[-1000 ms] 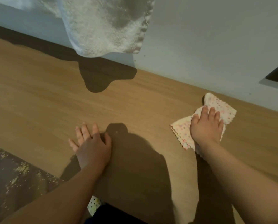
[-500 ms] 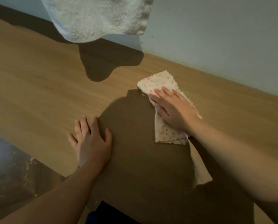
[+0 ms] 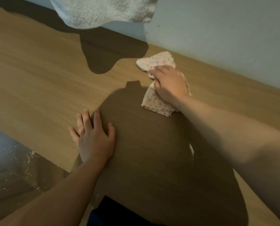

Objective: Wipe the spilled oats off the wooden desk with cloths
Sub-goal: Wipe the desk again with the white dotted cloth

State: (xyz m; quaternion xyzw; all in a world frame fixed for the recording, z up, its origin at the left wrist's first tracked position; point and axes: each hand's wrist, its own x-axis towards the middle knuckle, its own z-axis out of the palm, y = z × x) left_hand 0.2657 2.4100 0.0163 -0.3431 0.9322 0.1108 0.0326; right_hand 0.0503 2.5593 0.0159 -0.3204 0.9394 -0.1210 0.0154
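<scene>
On the wooden desk (image 3: 38, 75) a pale cloth (image 3: 157, 61) with small pink dots lies bunched close to the wall. My right hand (image 3: 168, 82) presses on its middle, with the fingers curled into the fabric. The cloth's ends stick out beyond and below the hand. To the left, nearer the front edge, my left hand (image 3: 93, 139) lies flat on the bare wood with its fingers spread. Spilled oats (image 3: 30, 157) show as pale flecks on the floor at the lower left. I see none on the desk top.
A white fluffy towel (image 3: 103, 12) hangs over the desk's back edge at the top and casts a dark shadow on the wood. The grey wall (image 3: 225, 38) runs along the back. Dark clothing (image 3: 116, 212) shows at the desk's front edge.
My right hand swept the cloth from the right to the middle, then pushed it away toward the wall, bunching it. My left hand stayed flat in place.
</scene>
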